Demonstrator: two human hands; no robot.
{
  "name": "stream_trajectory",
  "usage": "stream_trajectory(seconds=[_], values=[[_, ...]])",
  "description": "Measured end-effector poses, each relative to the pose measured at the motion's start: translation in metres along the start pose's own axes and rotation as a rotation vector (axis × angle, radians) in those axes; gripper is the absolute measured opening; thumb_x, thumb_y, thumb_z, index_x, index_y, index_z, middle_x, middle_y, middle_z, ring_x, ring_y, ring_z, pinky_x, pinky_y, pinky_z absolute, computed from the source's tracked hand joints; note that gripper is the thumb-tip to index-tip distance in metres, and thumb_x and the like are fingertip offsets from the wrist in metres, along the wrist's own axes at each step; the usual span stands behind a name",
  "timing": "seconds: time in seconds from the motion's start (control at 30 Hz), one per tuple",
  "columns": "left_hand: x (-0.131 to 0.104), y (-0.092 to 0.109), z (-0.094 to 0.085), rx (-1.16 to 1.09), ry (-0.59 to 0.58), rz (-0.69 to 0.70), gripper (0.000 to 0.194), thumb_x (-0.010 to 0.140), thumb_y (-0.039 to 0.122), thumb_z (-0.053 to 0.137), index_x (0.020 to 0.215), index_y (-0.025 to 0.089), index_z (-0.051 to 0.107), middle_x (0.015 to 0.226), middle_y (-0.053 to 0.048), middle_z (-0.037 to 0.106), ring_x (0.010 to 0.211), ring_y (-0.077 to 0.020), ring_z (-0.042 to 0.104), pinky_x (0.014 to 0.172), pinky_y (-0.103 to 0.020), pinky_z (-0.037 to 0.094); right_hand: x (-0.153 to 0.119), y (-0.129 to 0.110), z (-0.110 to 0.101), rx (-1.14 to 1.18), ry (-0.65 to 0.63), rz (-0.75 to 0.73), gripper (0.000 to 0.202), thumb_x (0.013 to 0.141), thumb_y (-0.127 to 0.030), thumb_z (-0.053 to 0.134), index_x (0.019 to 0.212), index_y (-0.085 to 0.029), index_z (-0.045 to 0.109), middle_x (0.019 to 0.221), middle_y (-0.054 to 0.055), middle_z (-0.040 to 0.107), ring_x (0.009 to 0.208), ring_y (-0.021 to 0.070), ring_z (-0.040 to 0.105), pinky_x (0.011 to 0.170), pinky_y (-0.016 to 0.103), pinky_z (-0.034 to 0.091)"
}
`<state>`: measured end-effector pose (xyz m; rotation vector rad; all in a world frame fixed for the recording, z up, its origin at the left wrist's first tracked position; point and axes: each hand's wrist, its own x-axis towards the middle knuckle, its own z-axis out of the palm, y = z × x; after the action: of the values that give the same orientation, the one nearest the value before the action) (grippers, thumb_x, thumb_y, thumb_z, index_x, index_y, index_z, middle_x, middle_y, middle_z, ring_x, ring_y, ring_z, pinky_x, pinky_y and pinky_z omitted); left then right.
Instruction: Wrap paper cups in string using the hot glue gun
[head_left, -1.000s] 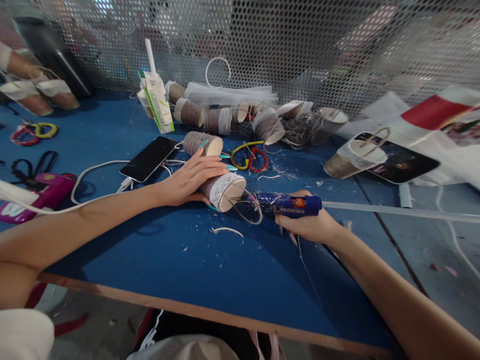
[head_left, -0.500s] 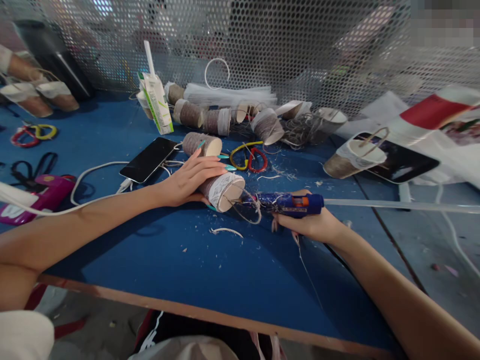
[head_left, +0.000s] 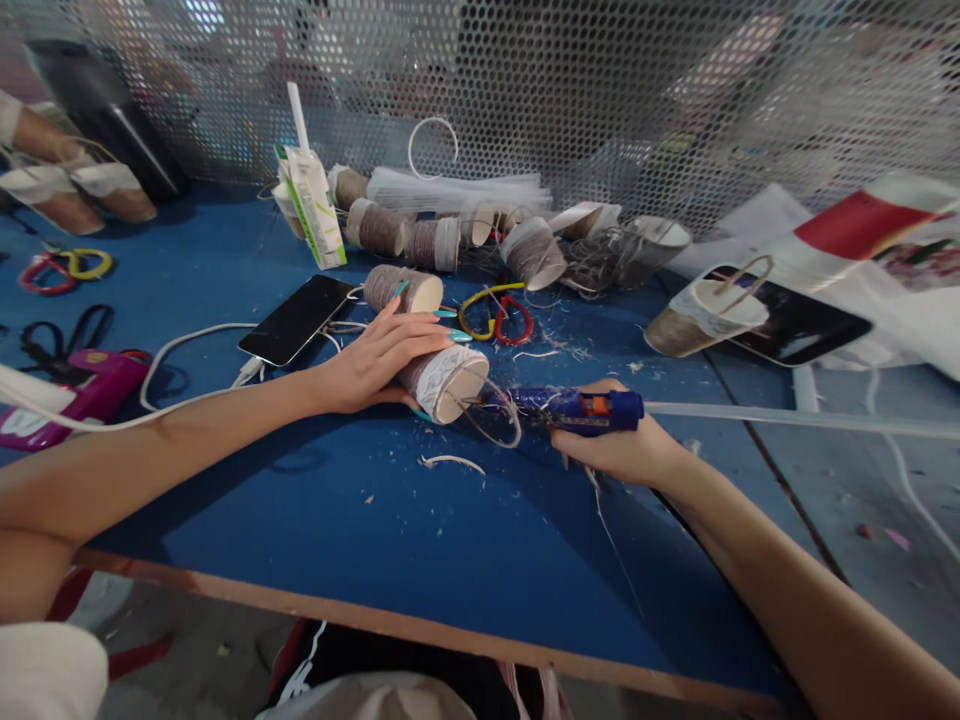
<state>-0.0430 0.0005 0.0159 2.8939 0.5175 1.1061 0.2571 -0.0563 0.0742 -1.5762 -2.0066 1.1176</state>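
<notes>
My left hand [head_left: 375, 360] is closed around a twine-wrapped cup [head_left: 448, 385] with white lace at its rim, which lies on its side. A loop of twine sticks out from the cup's pale round end. My right hand [head_left: 619, 445] grips a blue hot glue gun [head_left: 577, 408], with a long clear glue stick running out of its back. The gun's nozzle, strung with stray fibres, points at the cup's end by the twine loop; whether it touches cannot be made out. Just behind my left fingers lies another wrapped cup [head_left: 409, 290].
Yellow-and-red scissors [head_left: 495, 315] and a charging phone [head_left: 296, 320] lie beyond my left hand. Several wrapped cups, a drink carton [head_left: 319, 215] and clear glue sticks [head_left: 457, 190] line the mesh screen. A purple glue gun [head_left: 82, 395] lies left; a lace-rimmed cup [head_left: 701, 320] stands right.
My left hand and the cup stay put. The glue gun in my right hand has barely shifted, and the right fingers below its body look drawn in a little more.
</notes>
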Motion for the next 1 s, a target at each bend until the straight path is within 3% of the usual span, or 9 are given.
stream_trajectory(seconds=[0.23, 0.4, 0.6, 0.73, 0.83, 0.93, 1.0], values=[[-0.001, 0.000, 0.000, 0.043, -0.035, -0.027, 0.065, 0.091, 0.059, 0.047, 0.144, 0.023, 0.034, 0.137, -0.016, 0.057, 0.134, -0.0296, 0.048, 0.118, -0.060, 0.027, 0.001, 0.000, -0.001, 0.038, -0.014, 0.030, 0.025, 0.061, -0.020, 0.059, 0.043, -0.024, 0.042, 0.039, -0.002, 0.051, 0.033, 0.0109, 0.046, 0.034, 0.024, 0.037], [-0.001, 0.000, 0.000, 0.059, 0.000, -0.001, 0.065, 0.091, 0.054, 0.051, 0.145, 0.023, 0.032, 0.136, -0.015, 0.057, 0.135, -0.0292, 0.047, 0.117, -0.059, 0.030, 0.002, 0.007, -0.014, 0.115, -0.057, -0.068, 0.015, 0.069, -0.033, 0.065, 0.065, -0.018, 0.066, 0.061, 0.004, 0.069, 0.041, 0.0129, 0.054, 0.035, 0.024, 0.041], [-0.001, 0.002, -0.001, 0.128, 0.055, -0.030, 0.066, 0.092, 0.054, 0.050, 0.146, 0.022, 0.031, 0.134, -0.017, 0.058, 0.133, -0.0297, 0.049, 0.115, -0.059, 0.033, -0.002, 0.014, -0.031, 0.079, 0.033, -0.137, 0.018, 0.073, -0.037, 0.066, 0.075, -0.019, 0.067, 0.067, 0.005, 0.068, 0.044, 0.0112, 0.048, 0.043, 0.026, 0.040], [0.000, 0.004, -0.002, 0.155, 0.089, -0.048, 0.066, 0.092, 0.054, 0.050, 0.146, 0.021, 0.030, 0.133, -0.017, 0.057, 0.131, -0.0301, 0.050, 0.114, -0.058, 0.034, 0.002, 0.013, -0.038, -0.260, 0.230, -0.244, 0.024, 0.078, -0.044, 0.060, 0.071, -0.021, 0.055, 0.070, 0.006, 0.060, 0.058, 0.0152, 0.051, 0.056, 0.030, 0.042], [0.000, 0.004, -0.003, 0.144, 0.079, -0.057, 0.067, 0.091, 0.054, 0.051, 0.146, 0.022, 0.029, 0.133, -0.017, 0.056, 0.131, -0.0305, 0.050, 0.114, -0.059, 0.034, 0.012, 0.017, -0.039, -0.665, 0.385, -0.141, 0.045, 0.073, -0.060, 0.066, 0.070, -0.023, 0.040, 0.071, 0.006, 0.054, 0.064, 0.0190, 0.051, 0.060, 0.033, 0.041], [0.000, 0.003, -0.003, 0.130, 0.073, -0.040, 0.067, 0.091, 0.054, 0.051, 0.146, 0.022, 0.029, 0.132, -0.017, 0.057, 0.130, -0.0299, 0.050, 0.114, -0.058, 0.034, 0.020, 0.026, -0.038, -0.852, 0.362, 0.056, 0.058, 0.068, -0.067, 0.070, 0.088, -0.019, 0.044, 0.090, 0.015, 0.057, 0.074, 0.0275, 0.058, 0.062, 0.037, 0.045], [0.000, 0.003, -0.002, 0.133, 0.077, -0.039, 0.067, 0.092, 0.054, 0.051, 0.146, 0.022, 0.030, 0.132, -0.017, 0.057, 0.130, -0.0296, 0.051, 0.114, -0.058, 0.034, 0.019, 0.031, -0.038, -0.897, 0.351, 0.043, 0.064, 0.065, -0.061, 0.076, 0.097, -0.013, 0.047, 0.103, 0.023, 0.055, 0.090, 0.0350, 0.060, 0.072, 0.042, 0.049]])
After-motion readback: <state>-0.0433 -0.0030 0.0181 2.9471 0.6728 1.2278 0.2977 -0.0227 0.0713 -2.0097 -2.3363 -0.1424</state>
